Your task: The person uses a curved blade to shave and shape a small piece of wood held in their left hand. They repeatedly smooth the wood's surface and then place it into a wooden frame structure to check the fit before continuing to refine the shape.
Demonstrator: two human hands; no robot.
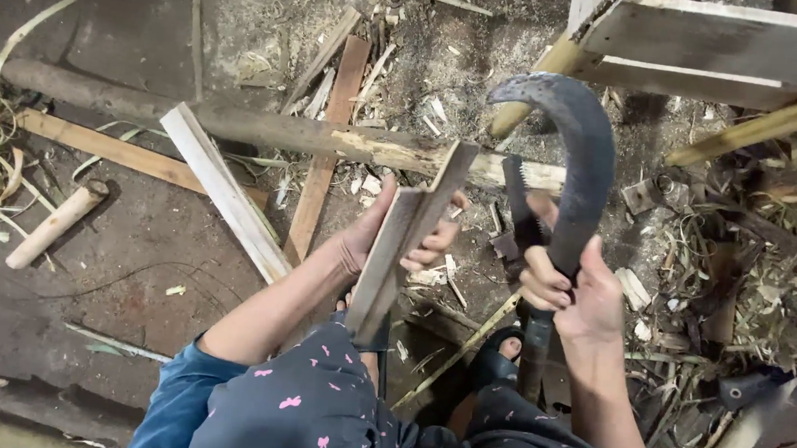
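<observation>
My left hand (388,237) grips a flat grey wooden slat (407,238), holding it tilted, upper end pointing up and right. My right hand (569,294) is closed round the handle of a dark curved billhook (582,161); its hooked blade arches up and to the left above the hand. The blade's tip is above and to the right of the slat's upper end, apart from it. A small saw-like toothed blade (518,204) shows just left of my right hand. My foot in a black sandal (500,350) is below, between my arms.
A long rough log (239,124) lies across the ground behind the slat. Loose planks (225,195), a short round stick (53,224) and wood chips litter the dirt floor. A white wooden frame (714,40) stands at top right; bamboo strips and shavings pile at both sides.
</observation>
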